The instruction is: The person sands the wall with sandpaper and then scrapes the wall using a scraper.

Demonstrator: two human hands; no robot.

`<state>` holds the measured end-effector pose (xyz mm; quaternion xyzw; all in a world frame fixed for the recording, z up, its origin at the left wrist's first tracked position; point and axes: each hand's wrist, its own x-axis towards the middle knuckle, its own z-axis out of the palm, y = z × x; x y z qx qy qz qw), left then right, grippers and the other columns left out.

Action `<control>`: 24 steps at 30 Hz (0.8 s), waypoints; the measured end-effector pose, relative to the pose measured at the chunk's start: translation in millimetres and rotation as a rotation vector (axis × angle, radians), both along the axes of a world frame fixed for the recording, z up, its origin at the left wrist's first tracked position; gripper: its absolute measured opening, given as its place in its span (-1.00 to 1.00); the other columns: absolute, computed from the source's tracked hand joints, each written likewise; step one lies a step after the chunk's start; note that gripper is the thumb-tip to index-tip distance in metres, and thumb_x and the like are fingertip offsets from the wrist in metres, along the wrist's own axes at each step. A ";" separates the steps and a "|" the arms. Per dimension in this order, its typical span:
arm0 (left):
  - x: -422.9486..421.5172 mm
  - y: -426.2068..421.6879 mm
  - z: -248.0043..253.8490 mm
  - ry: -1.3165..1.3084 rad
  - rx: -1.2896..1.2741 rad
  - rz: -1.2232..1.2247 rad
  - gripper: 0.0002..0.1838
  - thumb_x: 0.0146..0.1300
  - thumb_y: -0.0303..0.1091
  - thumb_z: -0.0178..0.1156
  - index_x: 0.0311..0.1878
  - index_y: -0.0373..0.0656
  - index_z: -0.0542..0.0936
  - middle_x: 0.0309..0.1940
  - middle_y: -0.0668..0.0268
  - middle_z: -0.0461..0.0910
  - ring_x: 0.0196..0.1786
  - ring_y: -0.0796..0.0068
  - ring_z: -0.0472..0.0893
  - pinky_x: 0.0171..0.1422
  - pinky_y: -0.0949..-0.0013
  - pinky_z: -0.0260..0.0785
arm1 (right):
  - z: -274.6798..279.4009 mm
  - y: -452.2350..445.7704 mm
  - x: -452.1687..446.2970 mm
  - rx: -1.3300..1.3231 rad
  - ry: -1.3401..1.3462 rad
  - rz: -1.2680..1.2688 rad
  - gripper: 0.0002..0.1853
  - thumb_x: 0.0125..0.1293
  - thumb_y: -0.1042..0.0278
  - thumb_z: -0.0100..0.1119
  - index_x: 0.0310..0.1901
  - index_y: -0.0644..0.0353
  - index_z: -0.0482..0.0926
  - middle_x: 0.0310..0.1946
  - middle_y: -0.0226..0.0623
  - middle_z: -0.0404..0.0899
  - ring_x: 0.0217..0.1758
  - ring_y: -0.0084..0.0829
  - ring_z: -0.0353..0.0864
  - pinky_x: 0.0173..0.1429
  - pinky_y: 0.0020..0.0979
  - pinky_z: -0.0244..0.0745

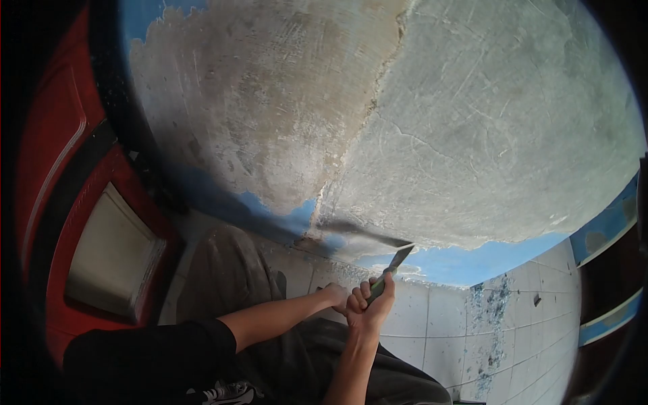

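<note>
My right hand (pixel 371 302) is wrapped round the green handle of a paint scraper (pixel 399 258), with the thumb lying along it. The scraper's dark blade points up and right, its tip at the lower part of a bare grey wall (pixel 466 155), just above a strip of blue paint (pixel 472 263). Close beside the right wrist, my left hand (pixel 333 295) is closed like a fist. Its fingers are mostly hidden, and what it holds, if anything, cannot be made out.
White floor tiles (pixel 439 314) run along the wall's foot, strewn with blue paint flakes (pixel 496 317). A red door-like panel (pixel 74 182) with a pale inset stands at left. Blue and dark slats (pixel 611 263) are at right. My bent knee (pixel 226 263) is near the wall.
</note>
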<state>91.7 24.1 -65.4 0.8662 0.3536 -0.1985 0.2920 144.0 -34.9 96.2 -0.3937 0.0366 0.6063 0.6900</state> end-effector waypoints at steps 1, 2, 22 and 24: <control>0.0 -1.4 -4.6 -0.029 0.018 -0.006 -0.41 -0.04 0.20 0.20 -0.05 -0.03 0.58 -0.07 0.23 0.57 0.03 0.25 0.53 0.03 0.16 0.39 | -0.2 -0.4 0.6 0.012 0.007 0.016 -0.62 0.27 0.00 -0.04 -0.54 0.09 0.26 -0.81 -0.51 0.05 -0.85 -0.65 -0.07 -0.82 -0.58 -0.21; -1.1 -2.2 -9.1 -0.017 0.015 -0.021 -0.41 -0.04 0.20 0.20 -0.05 -0.03 0.58 -0.07 0.23 0.57 0.03 0.25 0.53 0.03 0.16 0.39 | -5.2 8.8 10.6 0.038 -0.026 -0.053 -0.63 0.27 0.01 -0.04 -0.55 0.09 0.26 -0.81 -0.51 0.04 -0.84 -0.65 -0.05 -0.82 -0.57 -0.19; -1.7 1.2 -4.8 -0.089 0.023 0.051 -0.42 -0.08 0.26 0.19 -0.17 -0.03 0.60 -0.21 0.21 0.61 -0.10 0.20 0.58 -0.09 0.15 0.42 | -2.7 1.6 20.2 0.012 0.039 0.009 -0.64 0.24 0.00 -0.02 -0.51 0.10 0.27 -0.81 -0.51 0.06 -0.87 -0.65 -0.04 -0.83 -0.61 -0.16; -7.1 1.0 5.7 -0.112 0.039 0.019 -0.43 -0.07 0.25 0.19 -0.16 -0.02 0.60 -0.21 0.23 0.61 -0.09 0.21 0.58 -0.08 0.14 0.41 | -3.6 9.2 21.3 -0.025 0.064 -0.054 -0.64 0.24 0.00 -0.02 -0.52 0.09 0.28 -0.82 -0.51 0.05 -0.87 -0.65 -0.05 -0.83 -0.61 -0.18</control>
